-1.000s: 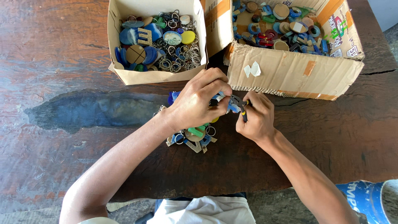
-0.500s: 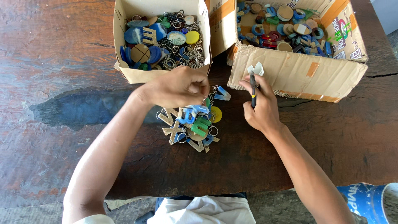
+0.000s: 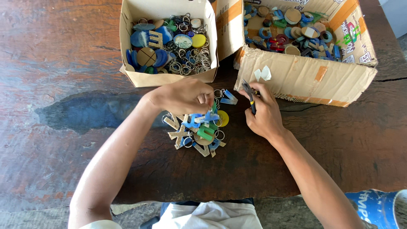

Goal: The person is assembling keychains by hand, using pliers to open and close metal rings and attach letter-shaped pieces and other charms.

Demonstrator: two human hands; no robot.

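Note:
My left hand (image 3: 184, 96) hovers over a pile of letter-shaped keychains (image 3: 197, 129) on the wooden table, its fingers pinched on a blue keychain piece at the top of the pile. My right hand (image 3: 265, 112) rests just to the right of the pile and grips small pliers (image 3: 250, 95) with dark handles, tips pointing up toward the big cardboard box. A blue keychain with a ring (image 3: 227, 97) lies between the two hands.
A small open cardboard box (image 3: 169, 78) at the back holds metal rings and round coloured tags. A larger cardboard box (image 3: 305, 78) at the back right holds several coloured pieces. A blue container (image 3: 375, 208) stands at the lower right, beyond the table edge (image 3: 55, 203).
The hands were together working on one piece; they have parted. My left hand moved down onto the pile, and my right hand holds the pliers apart to the right.

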